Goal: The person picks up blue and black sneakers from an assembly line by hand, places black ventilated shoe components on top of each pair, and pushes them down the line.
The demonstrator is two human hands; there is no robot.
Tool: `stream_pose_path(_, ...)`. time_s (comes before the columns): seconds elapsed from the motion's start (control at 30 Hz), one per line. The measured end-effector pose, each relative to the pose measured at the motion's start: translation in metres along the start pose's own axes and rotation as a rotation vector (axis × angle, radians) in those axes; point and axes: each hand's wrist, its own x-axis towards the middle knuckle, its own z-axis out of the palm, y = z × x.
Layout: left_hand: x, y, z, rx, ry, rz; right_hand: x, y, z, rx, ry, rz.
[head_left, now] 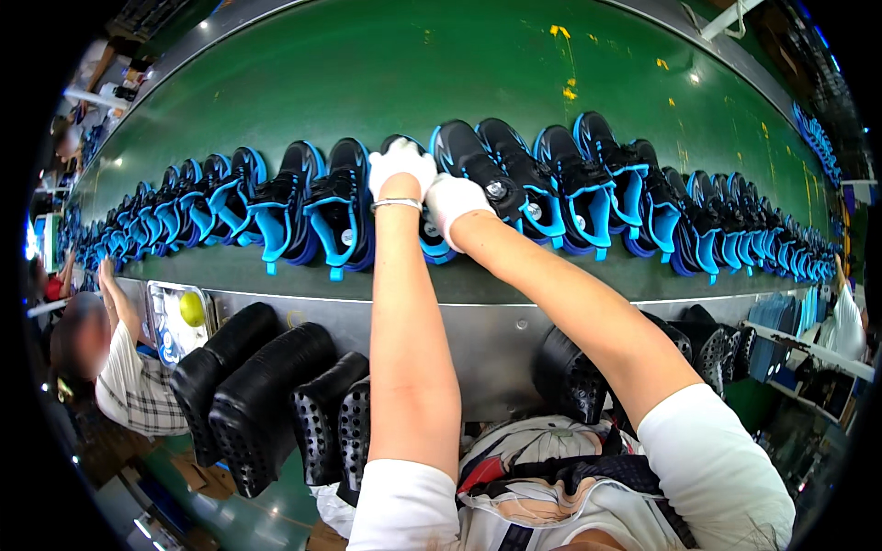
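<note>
The white-gloved left hand (401, 171) is covering the front of a black shoe with bright-blue lining (435, 246); the white-gloved right hand (457, 204) is resting close beside it, over the shoe's side. The left fingers are curling downward; whether either hand is pinching anything, I cannot tell. Steadying the shoe with one hand while working lightly with the other would probably be serving best. The shoe is sitting mid-row on a long green surface (322, 87) bearing yellow marks (570, 94); a co-worker in checked clothing (152, 395) is occupying the left side.
</note>
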Motion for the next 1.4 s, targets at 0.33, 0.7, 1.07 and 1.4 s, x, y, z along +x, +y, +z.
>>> stream_pose_path(0.33,0.007,0.007,-0.007,-0.095,0.01,-0.105,0.002,0.003,-0.004,-0.021,-0.004,0.008)
stream_pose_path(0.7,-0.104,0.018,0.029,-1.115,0.43,-0.515,-0.003,0.009,-0.005,-0.079,0.118,-0.046)
stream_pose_path(1.07,-0.102,0.029,0.046,-0.761,0.352,-0.172,-0.017,0.048,-0.02,-0.127,0.019,0.005)
stream_pose_path(1.4,-0.072,0.04,0.055,-0.913,0.063,-0.313,-0.003,0.064,-0.03,-0.204,-0.114,0.109)
